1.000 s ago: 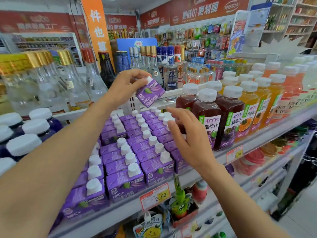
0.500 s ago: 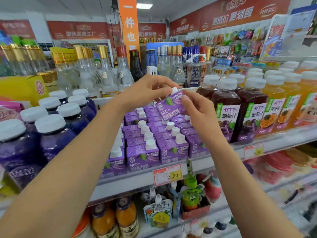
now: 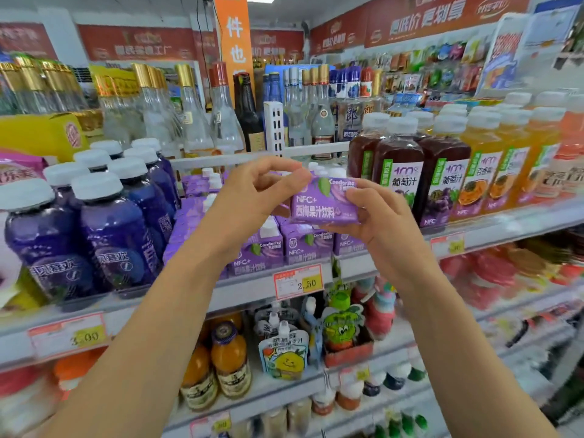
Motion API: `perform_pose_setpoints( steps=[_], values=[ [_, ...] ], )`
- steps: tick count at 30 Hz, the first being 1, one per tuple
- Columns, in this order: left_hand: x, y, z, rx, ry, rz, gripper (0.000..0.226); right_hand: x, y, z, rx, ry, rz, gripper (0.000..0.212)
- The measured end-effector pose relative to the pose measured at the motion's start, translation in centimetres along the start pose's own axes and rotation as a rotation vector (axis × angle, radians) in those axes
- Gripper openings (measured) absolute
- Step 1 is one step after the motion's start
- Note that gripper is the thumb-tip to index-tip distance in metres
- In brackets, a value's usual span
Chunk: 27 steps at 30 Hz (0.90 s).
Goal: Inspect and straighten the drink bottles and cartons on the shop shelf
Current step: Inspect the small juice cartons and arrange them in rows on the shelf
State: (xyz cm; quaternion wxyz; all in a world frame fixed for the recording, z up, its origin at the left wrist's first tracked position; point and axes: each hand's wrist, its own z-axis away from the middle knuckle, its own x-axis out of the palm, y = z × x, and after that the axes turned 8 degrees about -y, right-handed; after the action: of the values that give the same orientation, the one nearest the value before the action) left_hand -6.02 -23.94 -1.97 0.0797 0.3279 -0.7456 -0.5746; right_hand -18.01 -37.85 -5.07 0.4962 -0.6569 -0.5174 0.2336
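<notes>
Standing at a white metal shelf [image 3: 363, 267] in a small shop; red banners run along the walls and an orange hanging banner [image 3: 235, 33] drops from the ceiling. Clear liquor bottles [image 3: 192, 121] with gold caps crowd the gondola behind.

Purple juice carton [image 3: 322, 203] is held in the air just in front of the shelf, above the rows of matching cartons [image 3: 262, 248], print facing the camera and reading level. Left grip [image 3: 252, 197] pinches its left end between thumb and curled fingers. Right grip [image 3: 379, 222] holds the right end, thumb on the front face, fingers curled beneath.

Counts, top shelf:
- shelved cartons: three front faces show below the hands; more rows behind, partly hidden by the arms.
- purple bottles [image 3: 113, 229], white caps, left of the cartons: two in front, more behind.
- dark grape juice bottles [image 3: 398, 172], right of the cartons: three in front.
- orange juice bottles [image 3: 480, 172] further right: count unclear, blurred.
- price tags on the edge: three, reading 3.00 [image 3: 68, 336], 2.50 [image 3: 298, 281], and one illegible.

Lower shelf: two amber bottles [image 3: 230, 358], one lemon pouch [image 3: 284, 352], one green cartoon drink [image 3: 341, 324].
</notes>
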Motion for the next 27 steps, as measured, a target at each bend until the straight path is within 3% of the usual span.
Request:
perform_pose_setpoints(
  steps=[2, 4, 7, 9, 11, 15, 19, 21, 24, 27],
  values=[
    [0.9, -0.4, 1.6, -0.026, 0.007, 0.097, 0.045, 0.0, 0.2, 0.9, 0.001, 0.037, -0.033, 0.016],
    [1.7, -0.8, 2.6, -0.026, 0.02, 0.137, 0.034, -0.2, 0.5, 1.7, 0.023, 0.018, -0.054, 0.004],
    [2.2, -1.0, 3.3, -0.038, 0.078, 0.153, 0.021, -0.5, 0.6, 2.7, 0.118, -0.062, -0.081, 0.029],
    [2.2, -1.3, 3.8, -0.063, 0.076, 0.151, 0.035, -0.6, 0.5, 3.4, 0.158, -0.108, -0.1, 0.045],
    [2.2, -1.8, 4.6, -0.056, 0.037, 0.106, 0.041, -0.7, 0.5, 3.8, 0.148, -0.113, -0.082, 0.048],
    [2.3, -2.5, 5.9, 0.049, -0.08, -0.078, 0.056, -0.4, 0.1, 4.5, 0.137, -0.067, -0.015, 0.068],
    [3.1, -2.6, 6.4, 0.107, -0.014, -0.116, 0.04, -0.7, -0.7, 5.5, 0.139, -0.101, 0.127, 0.063],
    [3.4, -2.5, 6.5, 0.067, 0.02, -0.083, 0.044, -1.1, -0.8, 5.9, 0.071, -0.146, 0.19, 0.052],
    [3.6, -2.3, 6.7, 0.023, 0.007, -0.104, 0.047, -1.3, -1.0, 6.4, 0.022, -0.132, 0.132, 0.031],
    [4.1, -1.8, 7.0, 0.022, -0.003, -0.105, 0.04, -1.4, -0.4, 6.6, -0.002, -0.112, 0.152, 0.03]
  ],
)
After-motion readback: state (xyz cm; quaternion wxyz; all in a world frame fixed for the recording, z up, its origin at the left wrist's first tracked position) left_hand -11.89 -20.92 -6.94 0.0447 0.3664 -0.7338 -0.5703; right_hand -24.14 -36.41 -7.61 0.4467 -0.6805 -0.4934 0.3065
